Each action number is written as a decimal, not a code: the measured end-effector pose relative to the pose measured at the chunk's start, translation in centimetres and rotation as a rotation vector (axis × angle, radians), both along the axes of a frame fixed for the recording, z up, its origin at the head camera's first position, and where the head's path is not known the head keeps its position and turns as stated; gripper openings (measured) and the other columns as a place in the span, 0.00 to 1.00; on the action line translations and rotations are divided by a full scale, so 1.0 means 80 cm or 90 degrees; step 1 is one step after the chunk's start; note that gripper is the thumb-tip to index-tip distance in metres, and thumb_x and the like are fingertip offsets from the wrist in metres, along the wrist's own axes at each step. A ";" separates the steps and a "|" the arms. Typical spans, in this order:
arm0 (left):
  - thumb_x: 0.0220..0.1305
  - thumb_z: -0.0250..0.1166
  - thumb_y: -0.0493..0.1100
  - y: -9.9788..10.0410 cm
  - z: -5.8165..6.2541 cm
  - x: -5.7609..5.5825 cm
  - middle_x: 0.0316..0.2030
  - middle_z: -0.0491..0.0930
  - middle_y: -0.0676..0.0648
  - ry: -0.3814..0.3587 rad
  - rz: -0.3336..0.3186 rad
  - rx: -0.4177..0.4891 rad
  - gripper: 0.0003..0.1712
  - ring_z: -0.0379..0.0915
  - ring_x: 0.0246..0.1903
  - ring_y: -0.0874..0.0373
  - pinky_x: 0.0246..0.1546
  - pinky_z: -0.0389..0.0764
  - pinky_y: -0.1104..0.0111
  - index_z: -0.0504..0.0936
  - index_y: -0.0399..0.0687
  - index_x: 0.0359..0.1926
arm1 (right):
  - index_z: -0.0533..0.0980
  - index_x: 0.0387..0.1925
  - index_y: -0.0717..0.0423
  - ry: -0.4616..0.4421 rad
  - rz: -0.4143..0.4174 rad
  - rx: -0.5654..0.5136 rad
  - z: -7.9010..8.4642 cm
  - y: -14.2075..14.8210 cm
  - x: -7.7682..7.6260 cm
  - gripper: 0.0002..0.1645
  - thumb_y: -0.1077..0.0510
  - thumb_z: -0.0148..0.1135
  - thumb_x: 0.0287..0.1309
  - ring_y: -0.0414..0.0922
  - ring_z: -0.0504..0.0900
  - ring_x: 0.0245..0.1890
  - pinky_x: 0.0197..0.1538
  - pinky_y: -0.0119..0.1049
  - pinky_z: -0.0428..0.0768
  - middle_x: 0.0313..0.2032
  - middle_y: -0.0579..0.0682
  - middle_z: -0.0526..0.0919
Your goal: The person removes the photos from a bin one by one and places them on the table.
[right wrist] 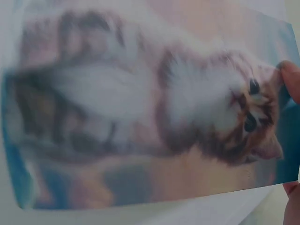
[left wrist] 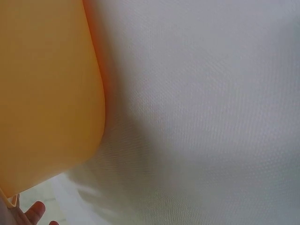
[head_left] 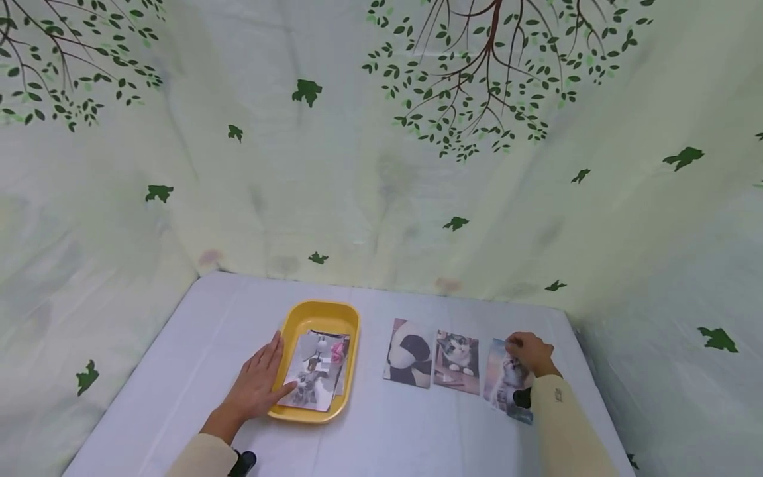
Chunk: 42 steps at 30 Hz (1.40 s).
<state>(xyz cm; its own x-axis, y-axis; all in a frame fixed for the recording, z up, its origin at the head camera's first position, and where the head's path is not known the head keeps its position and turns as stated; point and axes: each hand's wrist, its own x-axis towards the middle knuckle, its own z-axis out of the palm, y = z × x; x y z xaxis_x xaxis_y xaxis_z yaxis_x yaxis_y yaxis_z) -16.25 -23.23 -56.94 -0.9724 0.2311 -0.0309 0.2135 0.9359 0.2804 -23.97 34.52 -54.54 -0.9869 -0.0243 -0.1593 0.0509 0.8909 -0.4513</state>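
My left hand (head_left: pixel 256 384) lies along the left side of a yellow tray (head_left: pixel 354 351), its fingers straight and its thumb reaching over the lower rim toward the cards. A loose stack of photo cards (head_left: pixel 305 391) lies inside that tray. At the right, my right hand (head_left: pixel 532 351) pinches the top edge of a kitten photo card (head_left: pixel 497 379). In the right wrist view the kitten picture (right wrist: pixel 201 103) fills most of the frame, with the thumb on its face. Beside it are a cat photo card (head_left: pixel 456 364) and a black-and-white animal photo card (head_left: pixel 410 354).
A white cloth covers the table (head_left: pixel 381 437). Behind and at both sides hangs a pale curtain (head_left: pixel 357 199) printed with branches and green leaves. The three cards stand in a row to the right of the tray, with narrow gaps between them.
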 end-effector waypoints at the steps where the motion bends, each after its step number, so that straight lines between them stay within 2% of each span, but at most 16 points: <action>1: 0.60 0.61 0.64 0.001 0.000 0.000 0.74 0.40 0.36 0.000 -0.001 -0.001 0.58 0.45 0.69 0.35 0.65 0.52 0.39 0.43 0.31 0.73 | 0.80 0.42 0.60 0.003 -0.004 0.005 -0.002 -0.003 -0.002 0.11 0.58 0.58 0.63 0.61 0.78 0.43 0.49 0.71 0.60 0.42 0.60 0.83; 7: 0.60 0.61 0.64 0.004 0.004 0.002 0.74 0.41 0.36 -0.008 -0.003 -0.003 0.58 0.46 0.69 0.34 0.65 0.53 0.39 0.45 0.30 0.73 | 0.79 0.46 0.61 -0.008 -0.034 0.018 -0.016 -0.015 -0.008 0.12 0.60 0.58 0.64 0.60 0.78 0.44 0.52 0.68 0.56 0.45 0.61 0.82; 13: 0.60 0.60 0.64 0.005 0.006 0.002 0.74 0.40 0.36 -0.018 -0.006 0.001 0.58 0.45 0.69 0.35 0.65 0.53 0.39 0.44 0.31 0.73 | 0.77 0.48 0.63 -0.008 -0.047 0.006 -0.012 -0.022 -0.005 0.14 0.61 0.58 0.63 0.61 0.77 0.45 0.52 0.70 0.57 0.45 0.63 0.80; 21: 0.61 0.60 0.63 0.002 0.005 0.001 0.74 0.41 0.36 0.009 -0.012 0.000 0.56 0.46 0.69 0.34 0.65 0.54 0.40 0.44 0.30 0.73 | 0.74 0.51 0.65 -0.021 -0.082 -0.042 -0.020 -0.024 -0.010 0.17 0.61 0.54 0.62 0.65 0.74 0.51 0.56 0.71 0.56 0.53 0.68 0.76; 25: 0.62 0.60 0.62 0.000 0.005 0.001 0.74 0.41 0.35 0.023 -0.015 0.006 0.55 0.46 0.69 0.34 0.64 0.54 0.39 0.44 0.30 0.73 | 0.74 0.51 0.64 -0.011 -0.095 -0.038 -0.031 -0.028 -0.012 0.17 0.61 0.55 0.63 0.64 0.73 0.53 0.55 0.69 0.58 0.54 0.67 0.76; 28: 0.62 0.60 0.62 0.000 0.005 0.002 0.74 0.41 0.36 0.021 -0.017 0.012 0.55 0.46 0.69 0.34 0.64 0.54 0.39 0.45 0.30 0.73 | 0.74 0.51 0.64 0.023 -0.105 -0.034 -0.036 -0.037 -0.012 0.17 0.62 0.54 0.62 0.65 0.72 0.54 0.55 0.70 0.58 0.55 0.68 0.75; 33: 0.62 0.60 0.62 0.001 0.005 0.003 0.74 0.40 0.36 0.015 -0.016 0.015 0.55 0.46 0.69 0.34 0.64 0.53 0.39 0.44 0.31 0.73 | 0.74 0.53 0.65 0.091 -0.105 -0.085 -0.035 -0.069 -0.014 0.19 0.62 0.54 0.62 0.65 0.68 0.59 0.58 0.70 0.54 0.57 0.68 0.73; 38: 0.62 0.60 0.62 -0.001 0.004 0.001 0.74 0.40 0.36 0.014 -0.012 0.007 0.56 0.46 0.69 0.35 0.65 0.53 0.40 0.43 0.31 0.73 | 0.74 0.55 0.62 0.118 -0.089 -0.173 -0.032 -0.119 -0.015 0.19 0.61 0.56 0.64 0.64 0.63 0.64 0.64 0.68 0.48 0.60 0.65 0.70; 42: 0.62 0.60 0.62 -0.002 0.004 0.000 0.74 0.39 0.37 0.007 -0.008 0.005 0.56 0.45 0.69 0.35 0.65 0.52 0.40 0.43 0.31 0.73 | 0.75 0.55 0.61 0.141 -0.078 -0.234 -0.029 -0.162 -0.012 0.18 0.61 0.58 0.63 0.63 0.67 0.62 0.63 0.64 0.60 0.59 0.64 0.72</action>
<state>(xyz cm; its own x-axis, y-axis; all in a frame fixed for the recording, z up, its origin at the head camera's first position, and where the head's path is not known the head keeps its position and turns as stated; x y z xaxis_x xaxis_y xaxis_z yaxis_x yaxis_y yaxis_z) -16.21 -23.37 -56.63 -0.9696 0.2441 -0.0188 0.2288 0.9308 0.2851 -24.94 21.57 -56.84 -0.9953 0.0798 0.0541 0.0124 0.6625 -0.7489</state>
